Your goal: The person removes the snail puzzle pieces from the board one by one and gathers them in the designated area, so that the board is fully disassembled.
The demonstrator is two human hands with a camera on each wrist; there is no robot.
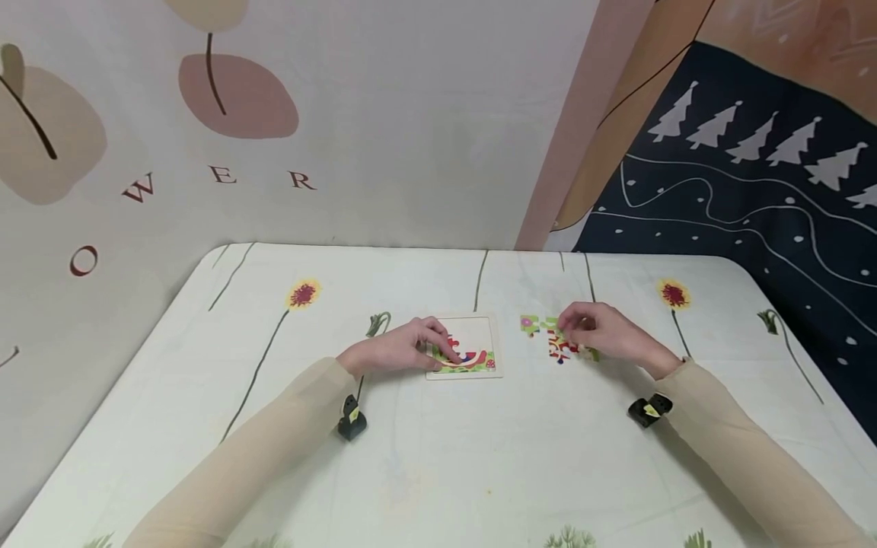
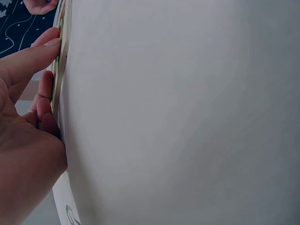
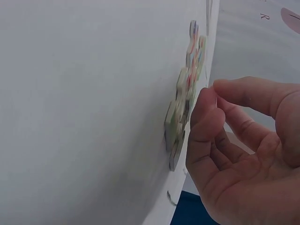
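Observation:
A shallow puzzle board (image 1: 483, 327) with a pale rim lies flat on the table. Colourful pieces fill its lower part, a red, white and green picture (image 1: 473, 361); its upper part shows a bare pale base. My left hand (image 1: 406, 348) rests over the board's left side, and its fairly straight fingertips (image 2: 49, 47) touch the board. My right hand (image 1: 606, 331) hovers over several loose jigsaw pieces (image 1: 560, 348), its fingers bent and thumb close to the index fingertip (image 3: 205, 101). Between them I see no piece. The hand covers part of the pile.
A green jigsaw piece (image 1: 530, 325) lies at the left of the loose group, to the right of the board. The white tablecloth (image 1: 438, 457) carries printed flowers. Behind the table hangs a pale printed cloth (image 1: 411, 152); a dark cloth (image 1: 740, 198) hangs at the right.

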